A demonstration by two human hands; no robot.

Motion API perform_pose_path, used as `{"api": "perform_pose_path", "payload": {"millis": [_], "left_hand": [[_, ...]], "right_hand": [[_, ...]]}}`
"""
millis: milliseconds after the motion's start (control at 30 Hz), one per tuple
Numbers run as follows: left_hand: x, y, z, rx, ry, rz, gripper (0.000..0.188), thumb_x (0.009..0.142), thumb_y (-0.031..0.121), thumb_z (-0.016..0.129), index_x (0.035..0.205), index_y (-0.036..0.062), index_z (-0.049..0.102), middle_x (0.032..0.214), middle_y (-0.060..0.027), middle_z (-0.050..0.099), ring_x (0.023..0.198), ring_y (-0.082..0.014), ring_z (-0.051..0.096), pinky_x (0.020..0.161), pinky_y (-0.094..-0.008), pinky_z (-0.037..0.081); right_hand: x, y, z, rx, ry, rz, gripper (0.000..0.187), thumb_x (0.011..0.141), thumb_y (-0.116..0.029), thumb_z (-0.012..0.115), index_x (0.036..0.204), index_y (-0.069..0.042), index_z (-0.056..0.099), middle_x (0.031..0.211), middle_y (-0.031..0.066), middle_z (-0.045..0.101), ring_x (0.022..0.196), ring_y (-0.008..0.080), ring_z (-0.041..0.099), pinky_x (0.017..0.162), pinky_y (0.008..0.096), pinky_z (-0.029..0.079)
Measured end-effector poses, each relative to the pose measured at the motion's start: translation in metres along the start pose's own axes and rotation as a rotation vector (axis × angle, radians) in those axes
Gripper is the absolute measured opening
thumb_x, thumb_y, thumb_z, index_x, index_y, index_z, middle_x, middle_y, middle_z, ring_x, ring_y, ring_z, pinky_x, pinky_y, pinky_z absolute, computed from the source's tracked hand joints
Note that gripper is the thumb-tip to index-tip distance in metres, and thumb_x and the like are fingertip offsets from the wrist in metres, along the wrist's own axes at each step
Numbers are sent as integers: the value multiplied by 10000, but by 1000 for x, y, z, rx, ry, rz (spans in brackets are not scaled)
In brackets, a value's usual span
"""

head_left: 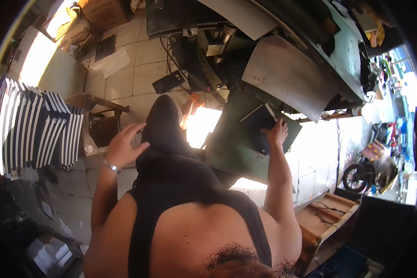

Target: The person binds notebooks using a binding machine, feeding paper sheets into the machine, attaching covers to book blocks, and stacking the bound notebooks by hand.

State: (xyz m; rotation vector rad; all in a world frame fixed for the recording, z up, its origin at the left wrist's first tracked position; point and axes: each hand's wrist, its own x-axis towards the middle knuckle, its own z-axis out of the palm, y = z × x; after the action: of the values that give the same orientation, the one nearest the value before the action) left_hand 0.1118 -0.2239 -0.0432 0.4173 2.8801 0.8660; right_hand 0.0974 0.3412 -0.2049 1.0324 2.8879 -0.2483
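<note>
Black rectangular book with a pale page edge (255, 127): lies on the dark green flat-topped table (229, 143), toward its far right corner.
Right bare hand (277, 133): rests at the book's right side, thumb over the cover, fingers stretched; whether it grips, I cannot tell.
Left bare hand (123, 146), above a silver wristband (112, 167): holds nothing, fingers loosely spread in the air beside the dark-clothed knee (164, 111).
Table's right edge: the likeliest trouble, I judge; an outward push or loose hold by the right hand could send the book over, with the left hand too far off to catch it.
Broad grey sheet (287, 74): sits at the table's far edge; a book raised steeply could strike it.
Packed dark books with white page edges (32, 125): left of the left hand, unevenly lined up; a careless knock could shift them.
Small black box (168, 82): beyond the knee on the pale tiled floor (118, 85), limiting foot room.
Shallow wooden tray (317, 215): near the right elbow, which could bump it swinging back.
Dark motorcycle (380, 173): 1 parked at far right, well apart.
</note>
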Motion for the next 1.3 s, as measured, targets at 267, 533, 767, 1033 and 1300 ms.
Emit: {"api": "perform_pose_path", "payload": {"millis": [267, 533, 767, 1033, 1300], "left_hand": [[16, -12, 69, -120, -332, 78, 715, 850, 410, 748, 1466, 160, 483, 1468, -123, 491, 1321, -336, 508, 1079, -438, 445], [20, -33, 96, -89, -167, 92, 771, 785, 461, 769, 1448, 168, 507, 1438, -120, 518, 1285, -340, 519, 1065, -447, 437], [4, -54, 119, -56, -102, 97, 844, 785, 657, 684, 1457, 176, 513, 1541, -152, 389, 1343, -378, 434, 1111, -522, 341], [19, -56, 124, -21, -43, 120, 858, 772, 650, 707, 1450, 157, 519, 1610, -250, 222, 1484, -442, 240, 1194, -589, 193], [17, -63, 127, -86, 8, 124, 848, 764, 632, 732, 1417, 124, 546, 1597, -255, 254, 1483, -415, 262, 1196, -582, 195]], "right_hand": [[-33, -31, 17, -93, 82, -267, 913, 594, -319, 938, 1380, -204, 488, 1314, 117, 541, 1274, 344, 500, 1037, 506, 409], [-42, -43, 24, -156, 17, -482, 960, 614, -307, 929, 1436, -187, 449, 1456, 160, 444, 1344, 384, 437, 1065, 542, 376], [5, -136, -20, 684, 168, -672, 577, 791, -199, 833, 1297, -105, 571, 1152, 133, 654, 993, 290, 643, 824, 409, 523], [138, -213, -127, 2210, -151, -337, 304, 996, -232, 616, 1248, -61, 615, 1185, 112, 653, 1048, 267, 628, 866, 377, 541], [165, -200, -183, 2265, -279, -748, 326, 997, -226, 602, 1271, -48, 604, 1236, 125, 639, 1128, 291, 605, 958, 418, 517]]}}
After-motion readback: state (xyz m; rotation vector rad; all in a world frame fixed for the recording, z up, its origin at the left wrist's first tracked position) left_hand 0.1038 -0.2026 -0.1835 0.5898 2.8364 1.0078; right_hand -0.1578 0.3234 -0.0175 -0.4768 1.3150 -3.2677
